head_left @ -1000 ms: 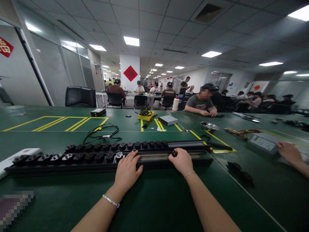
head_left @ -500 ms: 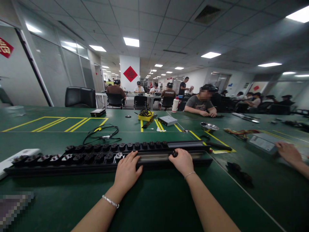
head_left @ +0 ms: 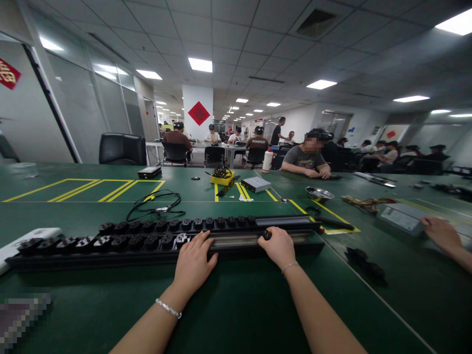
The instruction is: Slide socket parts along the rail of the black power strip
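A long black rail [head_left: 236, 241] lies across the green table in front of me, with several black and white plug adapters [head_left: 118, 241] along its left part. My left hand [head_left: 195, 258] rests on the rail's front edge, thumb apart and fingers stretched, beside a white-topped adapter [head_left: 182, 238]. Farther right, my right hand [head_left: 280, 248] has its fingers closed round a small black plug adapter [head_left: 267, 235] at the rail's bare channel. Behind runs a second black rail [head_left: 282, 222] with a row of black adapters [head_left: 199, 224]. My fingers partly hide the piece in the right hand.
A black cable [head_left: 155, 206] lies behind the rails. Beyond are a yellow box [head_left: 222, 178], a grey drive [head_left: 255, 184] and a metal bowl [head_left: 319, 193]. Another person's hand [head_left: 440, 236] touches a metal power supply [head_left: 401, 217] at right; a black part [head_left: 366, 264] lies nearer.
Both my hands and the rails stay almost exactly where they were. In the background, the standing person has shifted posture slightly.
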`<state>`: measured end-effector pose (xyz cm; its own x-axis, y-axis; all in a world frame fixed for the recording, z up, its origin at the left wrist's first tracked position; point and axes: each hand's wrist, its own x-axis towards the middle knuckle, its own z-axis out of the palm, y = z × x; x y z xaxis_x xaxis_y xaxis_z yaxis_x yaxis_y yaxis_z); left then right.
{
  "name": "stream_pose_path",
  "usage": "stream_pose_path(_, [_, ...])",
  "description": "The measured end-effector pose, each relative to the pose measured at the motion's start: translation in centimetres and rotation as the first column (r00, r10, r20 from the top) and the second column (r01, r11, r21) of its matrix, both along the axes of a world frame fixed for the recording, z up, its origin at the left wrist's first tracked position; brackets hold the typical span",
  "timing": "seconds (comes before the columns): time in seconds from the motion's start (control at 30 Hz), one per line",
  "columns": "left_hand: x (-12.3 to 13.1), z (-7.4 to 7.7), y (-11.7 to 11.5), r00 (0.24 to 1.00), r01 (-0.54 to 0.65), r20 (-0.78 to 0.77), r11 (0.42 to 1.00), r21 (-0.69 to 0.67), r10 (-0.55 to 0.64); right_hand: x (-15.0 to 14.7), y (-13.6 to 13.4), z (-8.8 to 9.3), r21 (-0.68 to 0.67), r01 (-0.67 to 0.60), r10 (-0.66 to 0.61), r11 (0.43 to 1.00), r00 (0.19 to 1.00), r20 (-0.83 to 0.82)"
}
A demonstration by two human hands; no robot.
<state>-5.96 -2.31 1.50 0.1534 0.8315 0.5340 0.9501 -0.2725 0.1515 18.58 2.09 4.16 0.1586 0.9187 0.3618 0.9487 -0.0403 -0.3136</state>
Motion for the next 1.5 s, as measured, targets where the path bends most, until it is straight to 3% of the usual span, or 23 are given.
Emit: stream_pose_path(1.5, [0.03,-0.06,0.07,1.0,-0.019,-0.023,1.0,-0.01,0.019,0.46,-0.09,-0.09,0.003,-0.012,0.013,1.0,0.999,-0.039])
